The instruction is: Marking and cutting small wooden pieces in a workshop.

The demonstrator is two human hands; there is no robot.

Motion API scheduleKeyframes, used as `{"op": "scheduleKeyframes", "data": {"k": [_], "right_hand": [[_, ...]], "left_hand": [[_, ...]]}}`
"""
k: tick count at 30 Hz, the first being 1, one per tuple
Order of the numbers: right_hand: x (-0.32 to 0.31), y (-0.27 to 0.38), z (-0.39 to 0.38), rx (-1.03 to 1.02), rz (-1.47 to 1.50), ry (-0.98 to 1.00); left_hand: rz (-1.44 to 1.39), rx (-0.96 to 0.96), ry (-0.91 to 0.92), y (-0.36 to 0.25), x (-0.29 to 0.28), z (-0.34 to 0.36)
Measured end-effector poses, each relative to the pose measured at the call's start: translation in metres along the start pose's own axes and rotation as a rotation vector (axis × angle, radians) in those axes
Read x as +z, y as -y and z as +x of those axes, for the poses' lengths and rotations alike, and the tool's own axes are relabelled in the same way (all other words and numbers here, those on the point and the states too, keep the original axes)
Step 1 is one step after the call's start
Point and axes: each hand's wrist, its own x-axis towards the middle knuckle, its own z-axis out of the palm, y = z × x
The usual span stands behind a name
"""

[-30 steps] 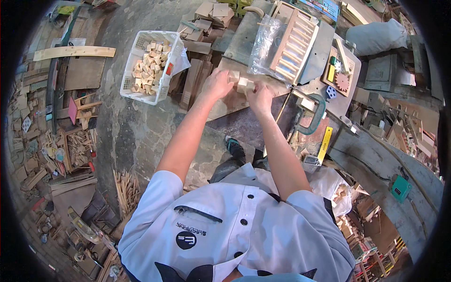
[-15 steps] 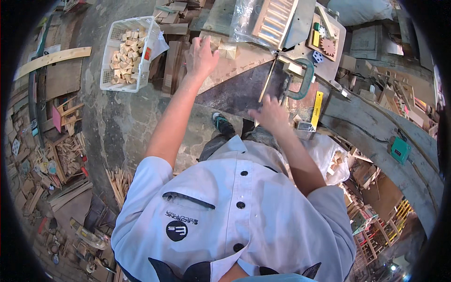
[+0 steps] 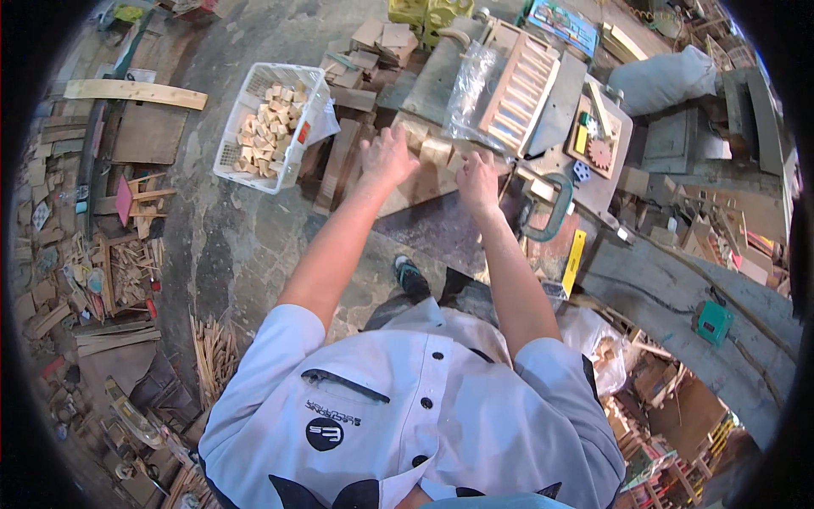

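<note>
On the board at the front of the workbench [image 3: 428, 193], my left hand [image 3: 390, 159] lies beside several small wooden blocks [image 3: 436, 153], its fingers apart and its thumb close to them. My right hand [image 3: 478, 180] is at the other end of these blocks, its fingers curled in toward them. Whether a block sits in its fingertips is hidden. Just right of that hand, a green C-clamp [image 3: 560, 208] is fixed at the bench edge. Beyond the hands lies a slatted wooden frame [image 3: 519, 85] next to crumpled clear plastic [image 3: 471, 89].
A white plastic crate [image 3: 227, 161] of cut wooden blocks stands on the floor to the left. A yellow square [image 3: 574, 263] lies right of my right forearm. On the bench's right is a tray with a toothed wooden wheel [image 3: 599, 153]. Offcuts and sticks [image 3: 212, 352] lie around.
My right hand has moved forward from near the bench's front edge to the blocks. My left hand stays by them. The view has shifted, showing more of the far side.
</note>
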Motion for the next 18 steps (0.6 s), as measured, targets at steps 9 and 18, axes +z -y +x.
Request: {"op": "scheduleKeyframes", "data": {"k": [9,18], "right_hand": [[0.034,0.016,0.014,0.343,0.233,-0.070],[0.031,-0.010,0.007,0.450,0.391,-0.084]], "left_hand": [[-0.107,-0.101,-0.036,-0.007,0.010,0.032],[-0.292,-0.101,-0.155,-0.002,0.007,0.031]]}}
